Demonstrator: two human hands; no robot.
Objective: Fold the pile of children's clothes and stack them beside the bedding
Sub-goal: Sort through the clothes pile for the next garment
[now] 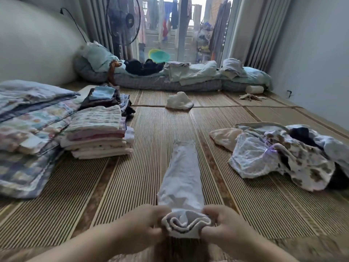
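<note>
Two hands work at the near edge of the woven mat (130, 188). The left hand (149, 225) and right hand (224, 227) each pinch a corner of a pale garment (181, 178), fingers curled round its bunched near end. It lies in a long narrow strip running away from the person, so the lengthwise fold looks done and the crosswise folds remain. On the left, a tall folded stack (98, 133) sits touching the quilted bedding (28, 129), with a smaller darker stack (105, 99) just behind it. On the right, a loose unfolded pile (279, 157) of several pieces waits. A crumpled white piece (179, 103) lies farther off. By my judgement the task is past halfway.
</note>
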